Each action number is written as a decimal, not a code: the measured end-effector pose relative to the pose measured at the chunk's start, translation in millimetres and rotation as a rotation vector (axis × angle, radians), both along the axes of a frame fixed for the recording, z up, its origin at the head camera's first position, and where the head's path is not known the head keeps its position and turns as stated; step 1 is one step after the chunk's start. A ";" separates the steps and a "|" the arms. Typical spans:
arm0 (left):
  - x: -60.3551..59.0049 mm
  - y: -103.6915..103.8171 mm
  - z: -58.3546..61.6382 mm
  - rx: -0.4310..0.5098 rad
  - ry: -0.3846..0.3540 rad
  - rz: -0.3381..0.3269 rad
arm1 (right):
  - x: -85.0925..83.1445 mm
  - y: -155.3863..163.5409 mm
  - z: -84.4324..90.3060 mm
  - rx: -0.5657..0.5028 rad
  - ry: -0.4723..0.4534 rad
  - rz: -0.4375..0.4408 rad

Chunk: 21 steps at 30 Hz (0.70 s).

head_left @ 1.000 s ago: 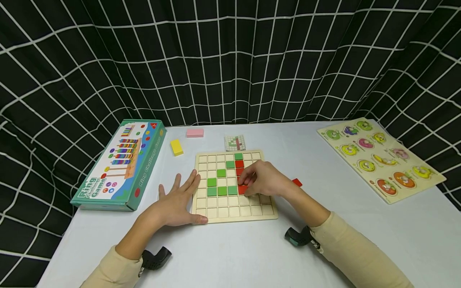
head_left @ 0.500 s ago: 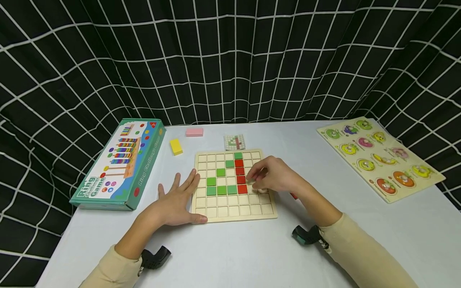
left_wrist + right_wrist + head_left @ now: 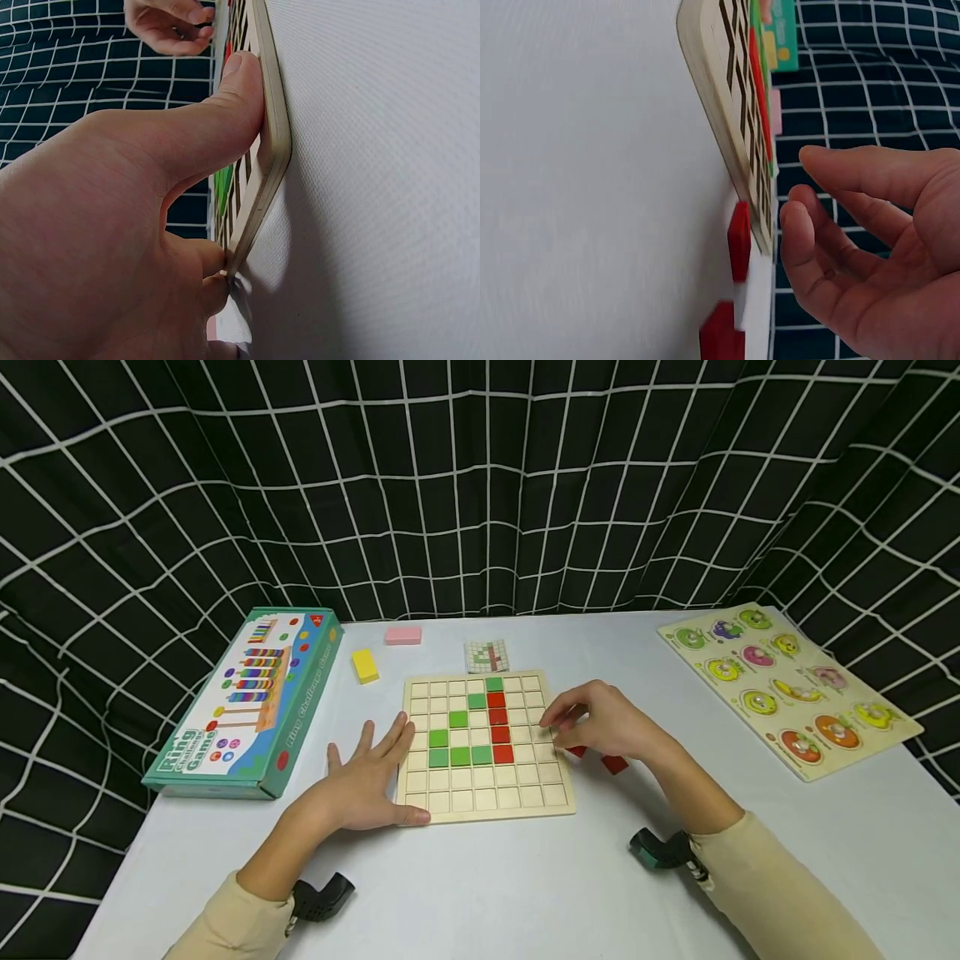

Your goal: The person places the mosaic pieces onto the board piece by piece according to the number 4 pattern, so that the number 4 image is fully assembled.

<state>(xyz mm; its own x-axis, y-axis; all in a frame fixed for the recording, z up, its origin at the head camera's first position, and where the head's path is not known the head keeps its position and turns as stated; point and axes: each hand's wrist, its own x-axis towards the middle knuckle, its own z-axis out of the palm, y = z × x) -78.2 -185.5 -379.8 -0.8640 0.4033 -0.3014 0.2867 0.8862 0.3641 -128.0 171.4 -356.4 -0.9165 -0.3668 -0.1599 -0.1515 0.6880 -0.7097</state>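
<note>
A wooden grid board [image 3: 480, 795] lies on the white table, with several green tiles [image 3: 458, 755] and a column of red tiles [image 3: 498, 727] in its cells. My left hand [image 3: 371, 764] lies flat with straight fingers at the board's left edge, and its thumb [image 3: 232, 97] presses along the front rim [image 3: 268, 172]. Over the board's right edge hovers my right hand [image 3: 573, 720], loosely curled and holding nothing [image 3: 870, 247]. Two loose red tiles [image 3: 615, 764] lie on the table just under and beside it, also seen in the right wrist view [image 3: 739, 240].
A teal ring game box [image 3: 240, 702] sits at the left, with a yellow block [image 3: 366, 665], a pink block [image 3: 403, 635] and a small pattern card [image 3: 487, 656] behind the board. A peg puzzle [image 3: 787, 689] lies at the right. A black grid curtain surrounds the table.
My right hand has left the red column and moved right, off the board's edge to the loose red tiles. The left hand has stayed still.
</note>
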 end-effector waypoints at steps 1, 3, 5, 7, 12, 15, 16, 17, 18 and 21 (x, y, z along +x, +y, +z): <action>0.0 0.1 -0.1 0.000 0.000 0.000 | 0.3 2.1 0.5 0.001 0.002 -0.001; 0.0 0.2 0.0 -0.001 0.000 0.001 | 0.7 6.3 0.9 0.004 0.001 -0.003; 0.2 0.5 0.2 0.000 -0.002 0.002 | 1.1 10.3 1.0 -0.001 -0.011 0.000; 0.4 1.0 0.3 0.002 -0.004 0.001 | 0.8 13.9 1.0 -0.002 -0.025 0.006; 0.5 1.2 0.9 0.004 -0.008 0.005 | 0.1 20.7 0.7 0.001 -0.042 0.046; 0.5 0.8 1.0 0.003 -0.005 0.006 | -0.2 24.0 0.2 0.006 -0.049 0.072; 0.5 0.7 1.0 0.003 -0.003 0.005 | -0.3 25.0 -0.2 0.009 -0.052 0.078; 0.4 0.4 0.9 0.002 -0.001 0.004 | -0.5 25.9 -0.8 0.014 -0.052 0.083; 0.3 0.2 0.8 0.001 0.001 0.003 | -0.9 26.8 -1.7 0.019 -0.052 0.090; 0.0 -0.3 0.1 -0.001 0.001 -0.001 | -2.2 28.9 -4.4 0.033 -0.050 0.104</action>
<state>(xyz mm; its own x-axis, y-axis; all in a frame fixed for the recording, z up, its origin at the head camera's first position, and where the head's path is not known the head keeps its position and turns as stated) -78.2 -185.8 -379.7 -0.8641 0.4036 -0.3009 0.2876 0.8864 0.3628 -130.2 200.3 -360.8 -0.8645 -0.4531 -0.2175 -0.1884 0.6933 -0.6955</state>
